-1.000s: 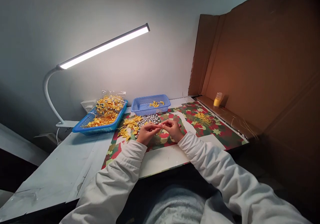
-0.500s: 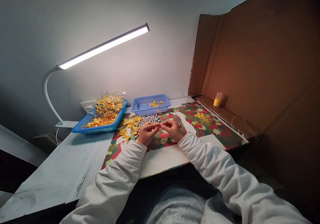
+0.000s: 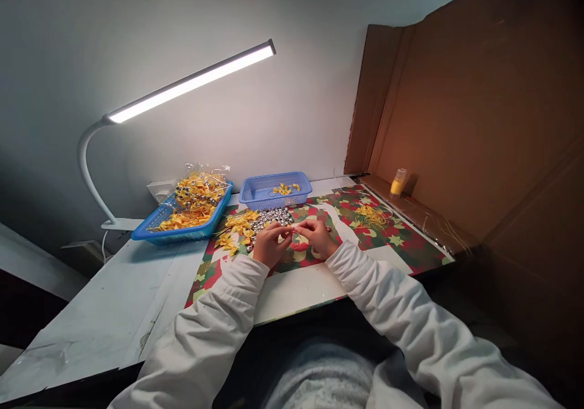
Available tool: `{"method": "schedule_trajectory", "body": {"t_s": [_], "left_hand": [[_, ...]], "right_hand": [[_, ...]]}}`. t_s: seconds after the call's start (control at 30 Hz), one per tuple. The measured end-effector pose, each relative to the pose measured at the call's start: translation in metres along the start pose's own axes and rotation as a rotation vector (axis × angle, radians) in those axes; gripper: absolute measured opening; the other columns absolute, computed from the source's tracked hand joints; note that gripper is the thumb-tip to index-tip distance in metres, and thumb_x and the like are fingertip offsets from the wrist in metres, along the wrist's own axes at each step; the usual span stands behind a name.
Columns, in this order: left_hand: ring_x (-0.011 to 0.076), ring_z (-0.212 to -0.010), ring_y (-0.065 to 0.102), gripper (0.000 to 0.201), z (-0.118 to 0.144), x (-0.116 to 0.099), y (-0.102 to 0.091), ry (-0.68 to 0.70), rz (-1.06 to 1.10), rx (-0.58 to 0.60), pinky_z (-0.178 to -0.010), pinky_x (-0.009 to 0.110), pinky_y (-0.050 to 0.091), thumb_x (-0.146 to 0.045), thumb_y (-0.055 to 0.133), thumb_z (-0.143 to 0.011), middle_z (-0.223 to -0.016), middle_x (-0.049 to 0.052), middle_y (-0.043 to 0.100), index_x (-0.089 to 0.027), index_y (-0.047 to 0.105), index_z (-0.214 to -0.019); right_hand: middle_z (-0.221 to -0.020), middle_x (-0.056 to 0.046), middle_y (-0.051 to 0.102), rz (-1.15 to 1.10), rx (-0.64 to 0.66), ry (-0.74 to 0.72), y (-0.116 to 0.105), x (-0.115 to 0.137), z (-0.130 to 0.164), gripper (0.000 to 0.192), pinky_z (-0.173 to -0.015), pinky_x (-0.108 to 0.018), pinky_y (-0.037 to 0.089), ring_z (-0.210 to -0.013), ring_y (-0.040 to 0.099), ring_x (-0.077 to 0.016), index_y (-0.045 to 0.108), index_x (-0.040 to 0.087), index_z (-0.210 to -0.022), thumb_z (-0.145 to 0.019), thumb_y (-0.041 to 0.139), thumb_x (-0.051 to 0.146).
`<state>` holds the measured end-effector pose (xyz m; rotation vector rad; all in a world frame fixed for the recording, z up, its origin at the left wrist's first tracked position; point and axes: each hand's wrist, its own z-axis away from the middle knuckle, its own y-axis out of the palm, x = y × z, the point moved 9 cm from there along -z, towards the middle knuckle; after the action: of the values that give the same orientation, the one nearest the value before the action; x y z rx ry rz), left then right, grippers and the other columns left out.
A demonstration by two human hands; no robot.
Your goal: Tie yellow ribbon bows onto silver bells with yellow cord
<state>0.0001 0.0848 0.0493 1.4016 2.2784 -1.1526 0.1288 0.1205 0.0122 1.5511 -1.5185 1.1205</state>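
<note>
Over the camouflage-patterned mat, my left hand [image 3: 270, 243] and my right hand [image 3: 316, 237] meet fingertip to fingertip. Both are closed in a pinch. What they pinch is too small and too covered by the fingers to name. Just beyond my left hand lies a heap of small shiny silver balls, like bells or beads [image 3: 274, 215]. Yellow ribbon bows [image 3: 237, 226] are piled to its left. A tangle of thin yellow cords [image 3: 370, 216] rests on the mat, right of my right hand.
At the left stands a blue basket [image 3: 182, 235] heaped with yellow bows and a clear bag. A second blue basket [image 3: 255, 203] at the back holds a few yellow pieces. A lamp [image 3: 191, 83] arches over the left. Cardboard [image 3: 456, 123] walls the right, near a yellow bottle [image 3: 398, 182].
My hands stay pinched together at nearly the same place, with slight finger movement. A thin loop seen below the fingertips before no longer shows clearly. The view has shifted slightly.
</note>
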Motion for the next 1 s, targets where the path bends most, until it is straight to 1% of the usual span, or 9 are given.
{"method": "schedule_trajectory", "body": {"t_s": [0.07,0.17,0.3,0.43,0.5,0.57,0.67,0.77,1.0], "left_hand": [[0.0106,-0.052,0.044,0.013,0.001,-0.002,0.001,0.008,-0.031,0.011,-0.055,0.025,0.037,-0.021,0.061,-0.074,-0.062,0.000,0.056,-0.021,0.074,-0.077],[0.0112,-0.053,0.045,0.015,0.001,-0.003,0.003,0.016,-0.059,0.041,-0.056,0.025,0.037,-0.018,0.060,-0.074,-0.063,0.000,0.057,-0.021,0.074,-0.078],[0.0119,-0.054,0.045,0.016,0.000,-0.003,0.006,0.017,-0.066,0.083,-0.056,0.025,0.036,-0.017,0.059,-0.073,-0.063,0.000,0.057,-0.021,0.073,-0.078],[0.0120,-0.054,0.044,0.010,-0.001,-0.001,0.006,-0.001,-0.049,0.096,-0.055,0.025,0.034,-0.019,0.061,-0.072,-0.060,0.000,0.055,-0.021,0.071,-0.067],[0.0119,-0.053,0.043,0.010,-0.001,0.002,0.006,-0.017,-0.026,0.095,-0.055,0.025,0.033,-0.021,0.063,-0.072,-0.059,-0.001,0.053,-0.021,0.069,-0.064],[0.0119,-0.053,0.044,0.011,-0.002,0.005,0.005,-0.035,0.008,0.088,-0.054,0.025,0.034,-0.026,0.064,-0.074,-0.060,-0.001,0.054,-0.020,0.068,-0.065],[0.0123,-0.055,0.045,0.018,-0.003,0.009,0.003,-0.067,0.068,0.067,-0.054,0.025,0.036,-0.035,0.063,-0.077,-0.063,0.000,0.055,-0.019,0.066,-0.069],[0.0124,-0.057,0.045,0.023,-0.004,0.012,0.003,-0.087,0.121,0.073,-0.055,0.025,0.037,-0.039,0.061,-0.079,-0.066,0.001,0.055,-0.018,0.064,-0.069],[0.0137,-0.063,0.049,0.025,-0.004,0.015,0.008,-0.108,0.194,0.146,-0.060,0.026,0.039,-0.041,0.061,-0.078,-0.068,0.001,0.056,-0.017,0.064,-0.071]], "right_hand": [[-0.059,0.000,0.059,0.049,-0.005,-0.034,0.001,0.004,0.002,0.019,-0.050,-0.026,0.037,-0.053,0.046,-0.0116,0.063,0.017,-0.063,-0.070,0.062,0.035],[-0.058,0.001,0.055,0.142,-0.016,-0.111,0.002,0.015,0.006,0.012,-0.051,-0.026,0.033,-0.053,0.042,-0.0112,0.061,0.018,-0.060,-0.068,0.063,0.028],[-0.059,0.001,0.053,0.242,-0.011,-0.203,0.003,0.029,0.011,0.011,-0.056,-0.027,0.033,-0.056,0.042,-0.0121,0.059,0.019,-0.058,-0.069,0.061,0.022],[-0.061,0.001,0.054,0.292,0.012,-0.249,0.005,0.035,0.013,0.014,-0.059,-0.028,0.035,-0.058,0.043,-0.0128,0.057,0.020,-0.059,-0.072,0.060,0.022],[-0.063,0.000,0.055,0.297,0.027,-0.257,0.006,0.037,0.013,0.011,-0.060,-0.028,0.036,-0.059,0.044,-0.0130,0.058,0.020,-0.062,-0.073,0.060,0.023],[-0.066,0.001,0.055,0.292,0.033,-0.253,0.005,0.037,0.012,0.005,-0.059,-0.027,0.036,-0.060,0.044,-0.0132,0.060,0.020,-0.070,-0.073,0.059,0.024],[-0.068,0.001,0.053,0.285,0.043,-0.236,0.002,0.034,0.010,0.010,-0.059,-0.026,0.037,-0.063,0.045,-0.0134,0.061,0.019,-0.082,-0.073,0.058,0.023],[-0.068,0.001,0.053,0.286,0.082,-0.229,0.004,0.032,0.008,0.011,-0.060,-0.026,0.037,-0.064,0.046,-0.0135,0.061,0.019,-0.083,-0.075,0.056,0.023],[-0.076,-0.001,0.061,0.293,0.150,-0.224,0.010,0.028,0.009,0.011,-0.065,-0.027,0.038,-0.072,0.052,-0.0147,0.063,0.019,-0.085,-0.079,0.054,0.022]]}}
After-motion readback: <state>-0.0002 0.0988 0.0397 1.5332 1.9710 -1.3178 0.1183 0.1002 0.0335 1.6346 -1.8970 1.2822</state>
